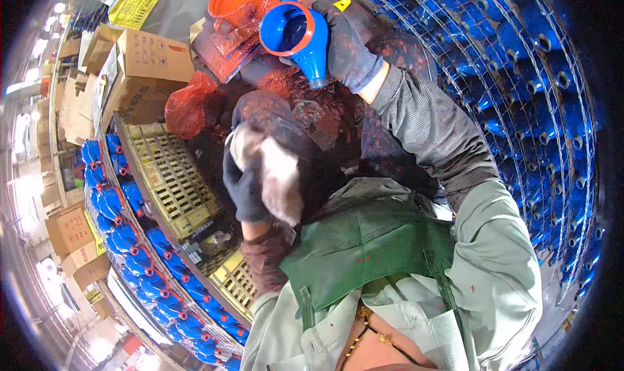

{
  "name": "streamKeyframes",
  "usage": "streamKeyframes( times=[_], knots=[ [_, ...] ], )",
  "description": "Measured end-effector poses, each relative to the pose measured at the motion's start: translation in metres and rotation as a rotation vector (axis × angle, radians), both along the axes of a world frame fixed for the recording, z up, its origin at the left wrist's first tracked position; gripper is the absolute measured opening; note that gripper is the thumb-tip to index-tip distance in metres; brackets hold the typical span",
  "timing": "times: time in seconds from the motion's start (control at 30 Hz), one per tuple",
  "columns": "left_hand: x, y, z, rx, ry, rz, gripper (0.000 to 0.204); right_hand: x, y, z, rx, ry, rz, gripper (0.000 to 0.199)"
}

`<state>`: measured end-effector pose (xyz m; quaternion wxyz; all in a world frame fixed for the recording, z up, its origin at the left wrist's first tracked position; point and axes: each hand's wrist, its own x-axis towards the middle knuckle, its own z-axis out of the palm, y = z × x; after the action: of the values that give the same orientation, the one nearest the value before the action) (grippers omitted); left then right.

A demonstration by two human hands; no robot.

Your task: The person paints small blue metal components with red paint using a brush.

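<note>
My right hand [348, 52], in a dark stained glove, grips a blue funnel-shaped metal fitting [313, 62] above my lap. Part of the fitting's wide rim is orange-red; its narrow end points down toward me. Lower and to the left, my gloved left hand [247, 185] is closed round a crumpled white rag [281, 179], slightly blurred. The rag and the fitting are apart. Just beyond the fitting stands a pot of orange-red paint [232, 3], on a surface smeared with the same colour.
Wire racks [507, 111] full of blue fittings rise on the right. On the left are a cardboard box [156, 68], a pale yellow slatted pallet [162, 169] and rows of blue fittings with red rims [156, 286]. A red plastic bag [190, 106] lies near my knee; a yellow basket [140, 3] stands farther off.
</note>
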<state>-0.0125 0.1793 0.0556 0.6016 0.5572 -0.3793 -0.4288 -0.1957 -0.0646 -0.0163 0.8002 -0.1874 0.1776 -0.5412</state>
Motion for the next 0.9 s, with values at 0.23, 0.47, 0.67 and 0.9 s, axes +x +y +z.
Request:
streamKeyframes(
  times=[0.23, 0.47, 0.67, 0.9],
  knots=[
    [-0.032, -0.083, -0.009, -0.022, -0.892, -0.065, 0.039, 0.009, 0.044, 0.056, 0.073, 0.065, -0.01, 0.028],
    [-0.087, -0.087, -0.001, -0.027, -0.057, -0.128, 0.041, 0.016, 0.037, 0.037, -0.022, 0.033, -0.367, 0.006],
    [-0.075, -0.086, -0.017, -0.108, 0.086, -0.111, 0.044, 0.015, 0.036, 0.038, -0.168, 0.228, -0.459, 0.019],
    [-0.091, -0.078, 0.006, -0.323, -0.899, -0.182, 0.03, 0.008, 0.042, 0.041, -0.331, 0.752, -0.505, 0.028]
  ],
)
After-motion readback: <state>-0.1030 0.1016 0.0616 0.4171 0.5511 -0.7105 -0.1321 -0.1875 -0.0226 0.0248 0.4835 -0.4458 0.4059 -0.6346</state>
